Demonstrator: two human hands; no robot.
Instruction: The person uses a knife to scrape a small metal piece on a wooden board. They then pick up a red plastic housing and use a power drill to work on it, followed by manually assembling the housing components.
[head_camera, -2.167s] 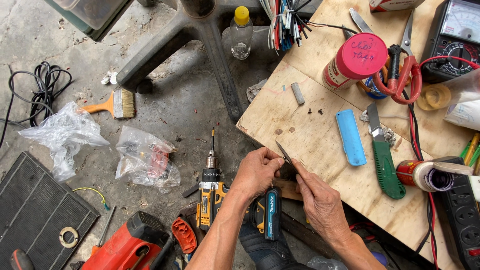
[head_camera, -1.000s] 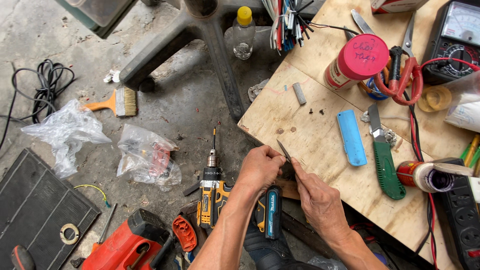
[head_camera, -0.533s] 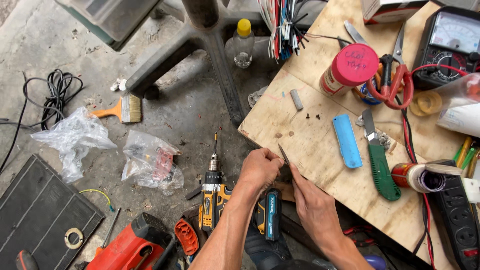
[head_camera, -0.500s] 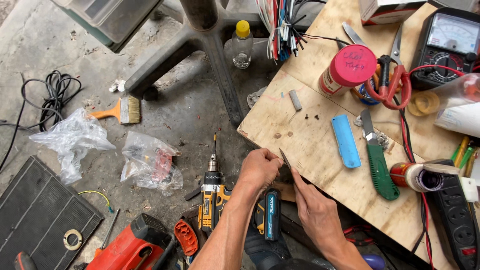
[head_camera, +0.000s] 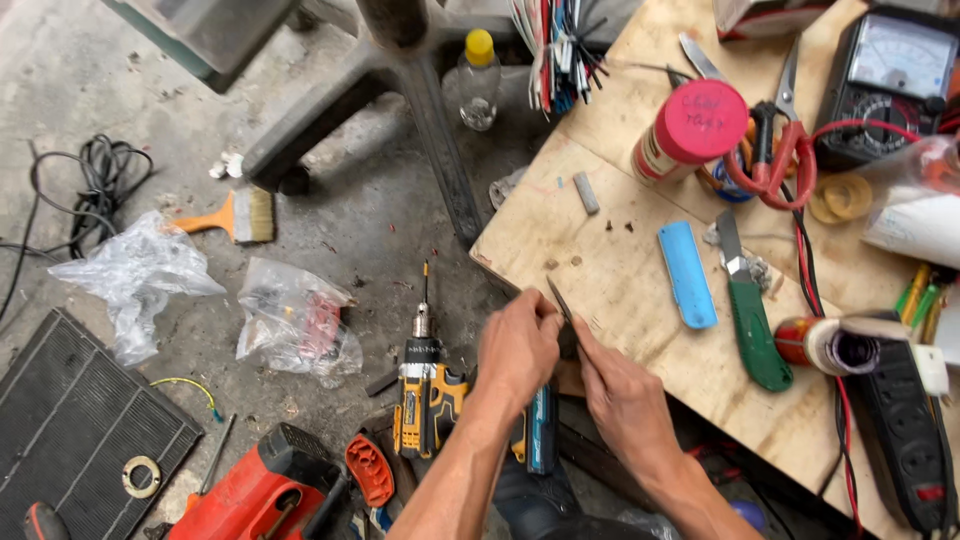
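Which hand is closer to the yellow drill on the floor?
The left hand. It hovers just up and right of the yellow drill, with its forearm passing beside it. The right hand is farther right, at the plywood board's edge.

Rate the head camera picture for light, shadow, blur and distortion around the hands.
Head view: soft, even daylight with weak shadows and no harsh glare on the plywood board. The left hand, right hand and the thin dark blade between them are slightly soft. The wide lens bends the frame edges. The yellow drill is sharp.
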